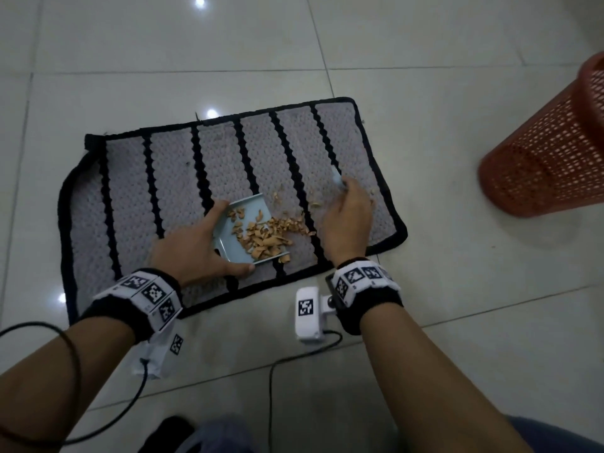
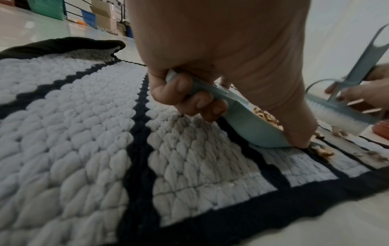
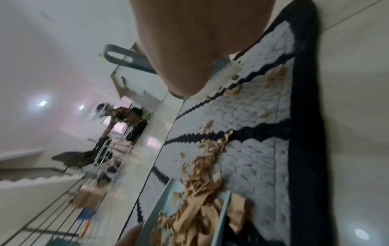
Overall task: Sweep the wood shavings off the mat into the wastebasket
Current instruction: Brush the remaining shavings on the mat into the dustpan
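A grey mat (image 1: 130,197) with black stripes lies on the tiled floor. My left hand (image 1: 196,246) grips a light blue dustpan (image 1: 246,207) tilted onto the mat; tan wood shavings (image 1: 268,235) fill its mouth and spill onto the mat beside it. From the left wrist view my fingers (image 2: 189,98) curl round the dustpan (image 2: 252,128) handle. My right hand (image 1: 348,214) holds a small blue hand brush (image 1: 336,176), bristles down on the mat to the right of the pan. The brush (image 2: 345,114) has white bristles. Loose shavings (image 3: 273,76) lie near the brush (image 3: 223,73). The red mesh wastebasket (image 1: 552,152) stands at the right.
Glossy pale floor tiles (image 1: 163,44) surround the mat. Cables (image 1: 271,387) trail from both wrist cameras near my knees. In the right wrist view, a person (image 3: 124,116) stands far off among shelves and boxes. The wastebasket stands off the mat's right end.
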{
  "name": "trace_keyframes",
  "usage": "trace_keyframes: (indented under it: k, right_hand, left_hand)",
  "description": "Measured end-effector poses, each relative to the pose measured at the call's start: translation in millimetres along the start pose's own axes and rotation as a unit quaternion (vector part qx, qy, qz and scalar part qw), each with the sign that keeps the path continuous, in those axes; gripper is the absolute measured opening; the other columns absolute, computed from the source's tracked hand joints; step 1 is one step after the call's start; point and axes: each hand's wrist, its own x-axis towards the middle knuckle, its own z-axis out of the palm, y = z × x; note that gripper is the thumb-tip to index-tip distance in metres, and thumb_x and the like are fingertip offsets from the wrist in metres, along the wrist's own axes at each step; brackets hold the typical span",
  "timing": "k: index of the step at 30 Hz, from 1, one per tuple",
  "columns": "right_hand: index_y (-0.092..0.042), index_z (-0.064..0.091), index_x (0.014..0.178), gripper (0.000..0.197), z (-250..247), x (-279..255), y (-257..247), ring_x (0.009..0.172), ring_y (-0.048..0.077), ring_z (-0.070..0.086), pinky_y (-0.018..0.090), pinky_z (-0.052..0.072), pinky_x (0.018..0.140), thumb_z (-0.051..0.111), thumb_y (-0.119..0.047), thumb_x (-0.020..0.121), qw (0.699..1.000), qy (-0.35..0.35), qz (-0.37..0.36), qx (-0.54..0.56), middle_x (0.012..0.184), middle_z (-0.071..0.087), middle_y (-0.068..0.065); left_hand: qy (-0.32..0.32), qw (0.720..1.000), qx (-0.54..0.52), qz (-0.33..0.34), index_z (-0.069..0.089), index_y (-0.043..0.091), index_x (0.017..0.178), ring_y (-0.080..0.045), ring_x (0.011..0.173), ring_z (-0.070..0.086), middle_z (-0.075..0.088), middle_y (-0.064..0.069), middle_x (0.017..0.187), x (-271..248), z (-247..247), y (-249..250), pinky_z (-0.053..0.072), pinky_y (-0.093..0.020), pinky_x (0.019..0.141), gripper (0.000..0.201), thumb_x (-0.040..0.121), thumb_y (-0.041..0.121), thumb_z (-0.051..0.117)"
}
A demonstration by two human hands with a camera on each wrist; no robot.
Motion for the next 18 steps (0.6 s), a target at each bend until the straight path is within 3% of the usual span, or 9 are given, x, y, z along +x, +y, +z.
trace_keyframes:
  k: [2, 8, 11, 14, 16, 18]
  right_hand:
    - [-0.008, 0.061, 0.12, 0.024, 5, -5, 3, 0.101, 0.023, 0.06, 0.037, 0.051, 0.09, 0.049, -0.012, 0.099, 1.0, -0.016, 0.019, -0.012, 0.11, 0.067, 0.009]
    - [-0.006, 0.056, 0.127, 0.035, 29, -68, -25, 0.105, 0.028, 0.06, 0.042, 0.052, 0.087, 0.044, -0.008, 0.095, 0.985, -0.11, -0.127, -0.03, 0.117, 0.064, 0.013]
    - [-0.006, 0.059, 0.123, 0.033, 22, -62, -24, 0.102, 0.025, 0.06, 0.04, 0.053, 0.088, 0.051, 0.002, 0.092, 0.993, -0.068, -0.094, 0.017, 0.112, 0.066, 0.011]
    - [-0.008, 0.063, 0.119, 0.029, 14, -31, -22, 0.099, 0.023, 0.06, 0.039, 0.051, 0.089, 0.054, -0.001, 0.093, 0.997, -0.021, -0.062, 0.042, 0.108, 0.068, 0.008]
    - [-0.013, 0.065, 0.117, 0.03, 20, -6, -19, 0.099, 0.027, 0.059, 0.046, 0.049, 0.089, 0.056, -0.003, 0.091, 0.998, -0.036, -0.053, 0.02, 0.107, 0.069, 0.006]
    - [-0.017, 0.067, 0.114, 0.034, 29, 4, -16, 0.098, 0.03, 0.059, 0.049, 0.048, 0.088, 0.057, 0.0, 0.087, 0.993, -0.093, -0.065, 0.003, 0.105, 0.07, 0.007]
  left_hand:
    - [0.001, 1.0, 0.007, 0.004, 0.003, 0.04, 0.152, -0.029, 0.087, 0.067, 0.066, -0.01, 0.121, -1, -1, 0, 0.057, -0.036, 0.071, 0.125, 0.053, 0.085, 0.067]
    - [-0.006, 1.0, 0.01, 0.004, 0.003, 0.04, 0.152, -0.03, 0.085, 0.067, 0.068, -0.012, 0.115, 0, -1, 0, 0.056, -0.036, 0.071, 0.132, 0.045, 0.094, 0.059]
    - [-0.008, 1.0, 0.015, -0.007, 0.002, 0.041, 0.151, -0.03, 0.087, 0.067, 0.067, -0.012, 0.117, -1, -1, 0, 0.057, -0.037, 0.072, 0.129, 0.049, 0.09, 0.064]
    - [-0.011, 1.0, 0.026, -0.009, 0.004, 0.039, 0.152, -0.027, 0.079, 0.064, 0.067, -0.011, 0.113, -1, -3, 2, 0.055, -0.034, 0.065, 0.128, 0.05, 0.088, 0.062]
    - [-0.012, 0.999, 0.029, -0.01, 0.004, 0.039, 0.152, -0.026, 0.076, 0.062, 0.067, -0.01, 0.112, 0, -3, 2, 0.052, -0.032, 0.062, 0.127, 0.051, 0.087, 0.064]
    - [-0.011, 0.999, 0.03, -0.011, 0.004, 0.039, 0.152, -0.028, 0.082, 0.065, 0.067, -0.01, 0.116, 0, -3, 3, 0.054, -0.033, 0.066, 0.126, 0.052, 0.085, 0.066]
